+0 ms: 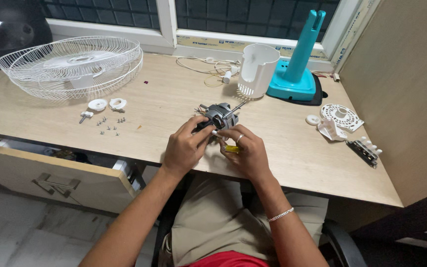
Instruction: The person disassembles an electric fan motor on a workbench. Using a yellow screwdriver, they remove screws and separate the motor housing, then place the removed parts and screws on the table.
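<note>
The fan motor (pixel 218 116) sits on the desk (pixel 292 153) near its front edge, just ahead of both hands. The left hand (pixel 186 146) is curled around the motor's near side, fingers closed on the casing to steady it. The right hand (pixel 248 151) is closed around a screwdriver (pixel 232 148) with a yellow handle, its thin shaft angled up toward the motor's top.

The motor looks dense and heavy for its size: a rigid metal body with a protruding shaft and thin wires at the back. It is probably best held by the solid casing, not by the wires, which could tear loose, or by the shaft, which may turn in the grip.

Small screws (pixel 107 126) lie scattered to the left, near a white wire fan guard (pixel 75 64); a teal fan stand (pixel 297 64) stands behind.
</note>
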